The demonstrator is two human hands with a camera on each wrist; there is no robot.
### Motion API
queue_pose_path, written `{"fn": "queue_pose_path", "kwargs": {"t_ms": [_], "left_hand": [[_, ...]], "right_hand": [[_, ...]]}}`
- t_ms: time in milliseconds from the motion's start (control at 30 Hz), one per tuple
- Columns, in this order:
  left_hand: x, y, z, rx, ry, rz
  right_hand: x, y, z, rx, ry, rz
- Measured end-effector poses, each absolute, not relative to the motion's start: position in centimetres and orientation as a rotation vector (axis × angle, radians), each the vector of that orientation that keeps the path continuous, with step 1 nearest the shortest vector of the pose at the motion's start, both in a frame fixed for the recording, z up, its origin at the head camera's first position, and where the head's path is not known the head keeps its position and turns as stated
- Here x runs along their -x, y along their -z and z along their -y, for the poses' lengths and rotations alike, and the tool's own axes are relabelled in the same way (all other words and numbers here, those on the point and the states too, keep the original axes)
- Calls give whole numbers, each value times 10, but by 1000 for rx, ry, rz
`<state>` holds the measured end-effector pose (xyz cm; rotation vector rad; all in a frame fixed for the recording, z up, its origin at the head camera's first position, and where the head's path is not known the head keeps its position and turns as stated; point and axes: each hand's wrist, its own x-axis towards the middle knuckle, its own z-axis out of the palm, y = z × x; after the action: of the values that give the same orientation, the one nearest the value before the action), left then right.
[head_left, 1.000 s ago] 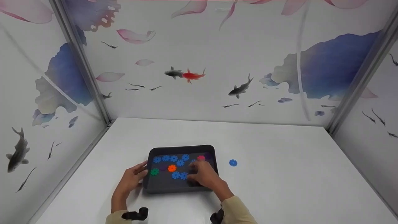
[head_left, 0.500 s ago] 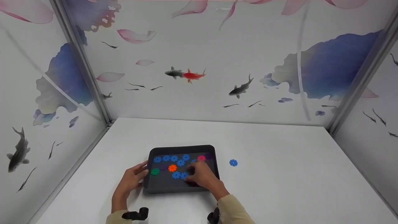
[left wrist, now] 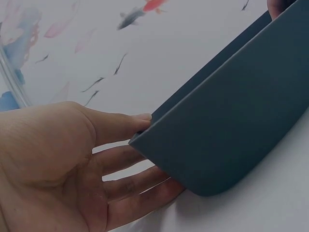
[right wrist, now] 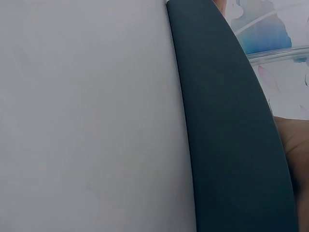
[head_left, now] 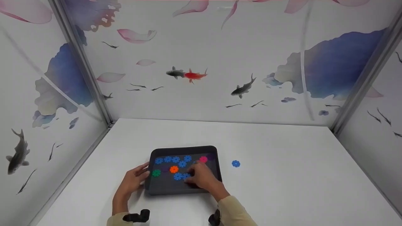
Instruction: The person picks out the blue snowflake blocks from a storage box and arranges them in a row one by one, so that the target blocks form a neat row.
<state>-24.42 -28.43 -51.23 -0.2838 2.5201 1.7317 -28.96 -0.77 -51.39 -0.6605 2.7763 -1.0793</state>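
A dark shallow tray (head_left: pixel 176 191) holds several flower-shaped plastic discs, mostly blue, along with an orange disc (head_left: pixel 174 169), a green disc (head_left: pixel 156 173) and a pink disc (head_left: pixel 203 159). My left hand (head_left: pixel 133 180) grips the tray's left side. In the left wrist view its thumb (left wrist: pixel 123 126) hooks over the rim while the other fingers lie against the outside. My right hand (head_left: pixel 202 176) reaches down into the right half of the tray, thumb and fingers bent beside a blue disc (head_left: pixel 186 176). I cannot tell whether it pinches a disc. In the right wrist view the tray wall hides the fingertips.
One blue disc (head_left: pixel 236 164) lies on the white table (head_left: pixel 282 175) to the right of the tray. Dim purple discs lie in the tray, one being the purple disc (head_left: pixel 211 157) in its back right corner. Printed wall panels (head_left: pixel 216 103) enclose the table's back and sides.
My right hand has shifted slightly left inside the tray, toward the front blue discs. The left hand and the tray stay in place.
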Motion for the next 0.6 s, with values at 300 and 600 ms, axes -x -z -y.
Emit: {"fn": "queue_pose_path", "kwargs": {"t_ms": [300, 600], "left_hand": [[244, 511, 285, 279, -1746, -2505], [244, 512, 285, 290, -1743, -2507]], "right_hand": [[287, 508, 11, 662, 951, -2842], [286, 505, 16, 673, 871, -2853]]}}
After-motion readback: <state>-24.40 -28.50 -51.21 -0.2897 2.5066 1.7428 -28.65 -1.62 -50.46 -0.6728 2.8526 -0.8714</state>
